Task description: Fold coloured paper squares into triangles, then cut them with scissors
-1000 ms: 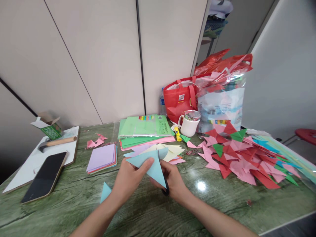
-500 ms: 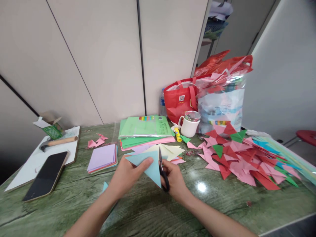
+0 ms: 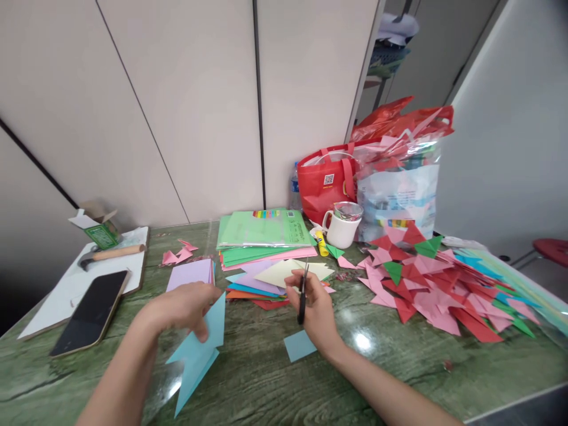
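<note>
My left hand (image 3: 184, 310) pinches a light blue piece of paper (image 3: 216, 322) over the table's near left part, thumb across its face. Just below it, partly overlapped, is another light blue paper piece (image 3: 195, 370) with pointed ends. In my right hand (image 3: 317, 307) is a pair of black-handled scissors (image 3: 302, 299), blades pointing up and looking closed. A small light blue paper rectangle (image 3: 298, 346) lies on the table beside my right wrist, its right end hidden. Beyond my hands lie a stack of lilac square sheets (image 3: 190, 272) and a loose pile of coloured papers (image 3: 275, 273).
On the left are a phone (image 3: 91, 313), a hammer (image 3: 113, 254) and a small green box (image 3: 104, 234). Behind stand green paper packs (image 3: 266, 229), a glue stick (image 3: 321, 244), a white mug (image 3: 344, 231) and a red bag (image 3: 319, 183). Folded paper triangles (image 3: 435, 284) heap up on the right.
My left hand has moved left and down with light blue paper, away from the scissors. A light blue rectangle now lies below my right hand. The scissors have come off the paper.
</note>
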`<state>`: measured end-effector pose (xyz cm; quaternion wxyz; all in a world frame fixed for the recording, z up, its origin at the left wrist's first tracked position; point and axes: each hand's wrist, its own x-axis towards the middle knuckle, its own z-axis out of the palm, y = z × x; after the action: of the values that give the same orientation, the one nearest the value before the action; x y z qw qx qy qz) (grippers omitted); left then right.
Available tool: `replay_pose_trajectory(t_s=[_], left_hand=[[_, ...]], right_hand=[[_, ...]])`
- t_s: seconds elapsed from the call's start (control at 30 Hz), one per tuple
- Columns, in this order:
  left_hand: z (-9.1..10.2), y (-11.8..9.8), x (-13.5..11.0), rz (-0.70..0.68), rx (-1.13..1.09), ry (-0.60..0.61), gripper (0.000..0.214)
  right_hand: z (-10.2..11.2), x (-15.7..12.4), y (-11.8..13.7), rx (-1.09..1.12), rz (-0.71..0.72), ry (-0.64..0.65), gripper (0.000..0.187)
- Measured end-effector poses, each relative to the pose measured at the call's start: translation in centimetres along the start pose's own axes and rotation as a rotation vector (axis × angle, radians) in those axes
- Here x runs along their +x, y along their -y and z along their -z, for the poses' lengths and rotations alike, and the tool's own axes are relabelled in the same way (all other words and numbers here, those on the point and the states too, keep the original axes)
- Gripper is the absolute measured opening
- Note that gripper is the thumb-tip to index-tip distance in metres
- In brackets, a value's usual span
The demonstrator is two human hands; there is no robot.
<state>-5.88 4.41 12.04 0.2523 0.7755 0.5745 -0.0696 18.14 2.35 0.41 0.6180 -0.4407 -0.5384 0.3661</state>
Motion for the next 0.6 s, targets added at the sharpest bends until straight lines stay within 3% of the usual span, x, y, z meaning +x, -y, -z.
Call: replay_pose_trajectory(t_s=[0.1, 0.23, 0.37, 0.6], left_hand=[[-0.4, 0.3, 0.5, 0.007, -0.011, -0.003, 0.032], [-1.0, 0.3, 1.4, -0.046, -0.065, -0.166, 0.037], [-2.6, -1.3, 3.4, -0.123, -0.186, -0.288, 0.033], [-6.6, -3.4, 6.7, -0.119, -0.547, -0.234, 0.027]], right_hand=[[0.2, 0.2, -0.1, -0.099, 0.020, -0.113, 0.029], [0.5, 0.5, -0.1, -0.117, -0.041, -0.213, 0.034], [0.6, 0.8, -0.5, -0.138, -0.090, -0.201, 0.039], [0.6, 1.4, -2.4, -0.126, -0.136, -0.132, 0.038]])
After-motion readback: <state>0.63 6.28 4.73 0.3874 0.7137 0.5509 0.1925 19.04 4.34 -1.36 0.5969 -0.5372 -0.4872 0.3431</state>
